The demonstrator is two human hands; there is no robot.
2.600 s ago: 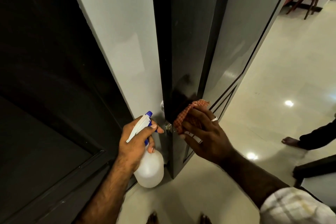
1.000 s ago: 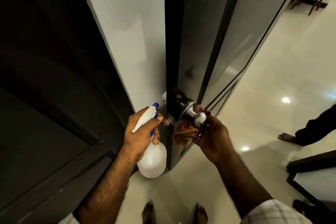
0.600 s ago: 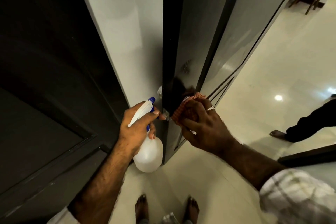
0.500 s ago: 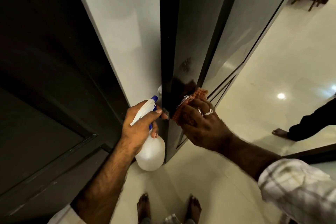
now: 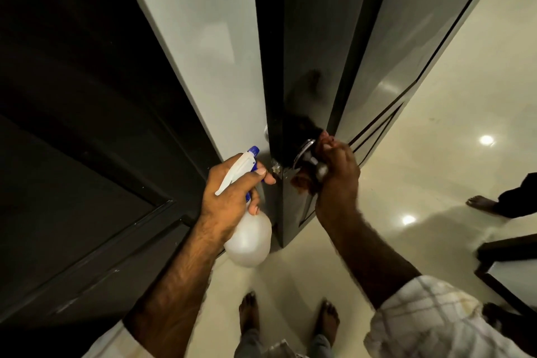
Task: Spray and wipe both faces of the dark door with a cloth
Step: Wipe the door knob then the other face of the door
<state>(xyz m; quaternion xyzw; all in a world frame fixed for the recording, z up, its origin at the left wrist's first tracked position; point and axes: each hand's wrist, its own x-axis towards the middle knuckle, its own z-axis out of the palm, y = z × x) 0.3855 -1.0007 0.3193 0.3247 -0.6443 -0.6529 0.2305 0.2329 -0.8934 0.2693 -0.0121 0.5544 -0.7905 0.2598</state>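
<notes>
The left grip (image 5: pixel 232 197) was curled tight around the spray bottle (image 5: pixel 247 229) beside the dark door (image 5: pixel 305 67); the right grip (image 5: pixel 337 174) clutched the checked cloth (image 5: pixel 300 180) against the door knob (image 5: pixel 318 170)

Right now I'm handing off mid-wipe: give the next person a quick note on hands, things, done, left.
Left hand grips the spray bottle by its neck, beside the door's edge, nozzle up.
Right hand is at the metal knob on the dark door, with the cloth bunched under it; only a little cloth shows.
Door stands ajar, edge toward the camera.
Done: cannot tell from this view how much of either face is wiped.
Left: finish around the knob, then check and wipe both faces.
</notes>
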